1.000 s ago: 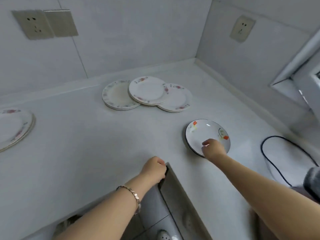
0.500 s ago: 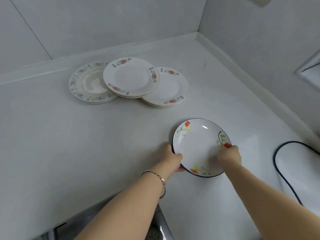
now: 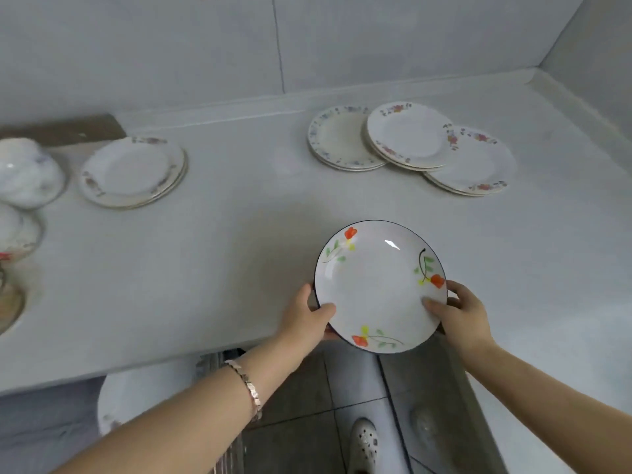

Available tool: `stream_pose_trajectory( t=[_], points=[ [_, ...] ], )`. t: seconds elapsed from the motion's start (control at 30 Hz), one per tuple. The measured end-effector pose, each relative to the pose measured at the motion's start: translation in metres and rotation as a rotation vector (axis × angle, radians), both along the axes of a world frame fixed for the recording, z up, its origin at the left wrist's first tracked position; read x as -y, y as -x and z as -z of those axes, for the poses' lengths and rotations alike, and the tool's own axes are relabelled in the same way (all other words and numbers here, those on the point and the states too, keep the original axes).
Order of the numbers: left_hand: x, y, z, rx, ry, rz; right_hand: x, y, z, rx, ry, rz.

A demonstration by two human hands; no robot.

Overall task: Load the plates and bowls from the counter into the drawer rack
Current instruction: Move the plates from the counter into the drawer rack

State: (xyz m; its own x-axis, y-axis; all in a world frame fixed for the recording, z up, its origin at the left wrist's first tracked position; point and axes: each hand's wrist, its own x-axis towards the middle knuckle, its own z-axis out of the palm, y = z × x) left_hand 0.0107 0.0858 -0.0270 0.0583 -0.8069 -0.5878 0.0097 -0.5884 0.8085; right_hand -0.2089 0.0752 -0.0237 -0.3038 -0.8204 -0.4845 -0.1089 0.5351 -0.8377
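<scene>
A white plate with a dark rim and orange flowers (image 3: 378, 285) is held over the counter's front edge. My left hand (image 3: 307, 318) grips its left rim, thumb on the face. My right hand (image 3: 458, 311) grips the right rim the same way. Three overlapping piles of floral plates (image 3: 410, 145) lie at the back right of the counter (image 3: 222, 234). Another stack of plates (image 3: 131, 171) sits at the back left. White bowls (image 3: 27, 172) stand at the far left edge. Below the counter a white plate (image 3: 136, 395) shows in the drawer area, partly hidden by my left forearm.
The tiled wall meets the counter at the back and at the right corner. A dark board (image 3: 65, 130) leans behind the bowls. Below, a tiled floor and my shoe (image 3: 364, 443) show between the counter sections.
My left hand left the drawer edge and took the plate's left rim. Both hands have lifted the flowered plate and brought it toward me, over the counter's front edge. The view swung left.
</scene>
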Motion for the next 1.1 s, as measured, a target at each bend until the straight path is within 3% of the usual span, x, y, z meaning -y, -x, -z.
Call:
stream_pose_trajectory(
  t=[0.23,0.47,0.77,1.1],
  points=[
    [-0.115,-0.202,-0.007,0.069,-0.117,-0.134,-0.094,-0.202,-0.005,0.075,-0.035,-0.162],
    [-0.212,-0.343,0.017,0.106,-0.393,-0.024,-0.194,-0.336,0.027,0.070,-0.211,-0.313],
    [-0.231,-0.398,0.115,0.171,-0.576,-0.062,-0.210,-0.411,0.126,-0.052,-0.377,-0.299],
    [-0.165,-0.406,0.187,0.280,-0.479,-0.116,-0.160,-0.430,0.210,-0.099,-0.402,-0.094]
  ],
)
